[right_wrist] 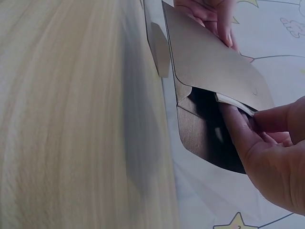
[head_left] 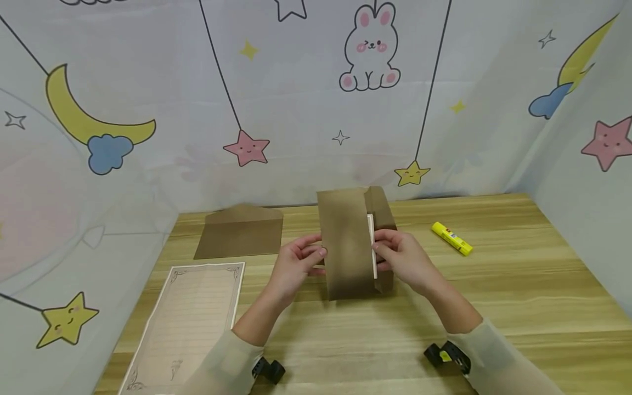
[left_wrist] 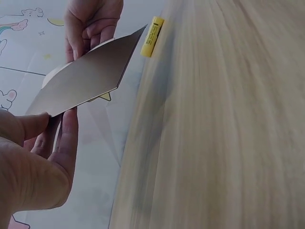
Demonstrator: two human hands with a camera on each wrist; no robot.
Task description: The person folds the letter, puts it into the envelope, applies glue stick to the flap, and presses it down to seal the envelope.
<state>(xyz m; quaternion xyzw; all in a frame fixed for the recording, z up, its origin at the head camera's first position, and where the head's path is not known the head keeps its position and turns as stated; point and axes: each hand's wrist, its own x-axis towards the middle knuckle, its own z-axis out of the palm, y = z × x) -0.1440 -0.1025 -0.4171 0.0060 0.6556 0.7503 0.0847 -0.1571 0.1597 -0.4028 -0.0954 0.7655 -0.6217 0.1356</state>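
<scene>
A brown paper envelope (head_left: 348, 247) is held up off the table between both hands, its flap (head_left: 381, 211) open toward the right. From its mouth sticks the edge of a folded cream paper (head_left: 372, 241). My left hand (head_left: 296, 264) pinches the envelope's closed left edge, thumb in front and fingers behind. With thumb and fingers my right hand (head_left: 406, 260) pinches the folded paper at the mouth. In the right wrist view, the fingers (right_wrist: 238, 126) reach into the dark opening beside the paper (right_wrist: 233, 102). Most of the paper is hidden inside the envelope.
A second brown envelope (head_left: 239, 236) lies at the back left of the wooden table (head_left: 518, 307). In front of it is a bordered, lined letter sheet (head_left: 197, 318). A yellow glue stick (head_left: 452, 238) lies to the right. A patterned cloth (head_left: 306, 109) hangs behind.
</scene>
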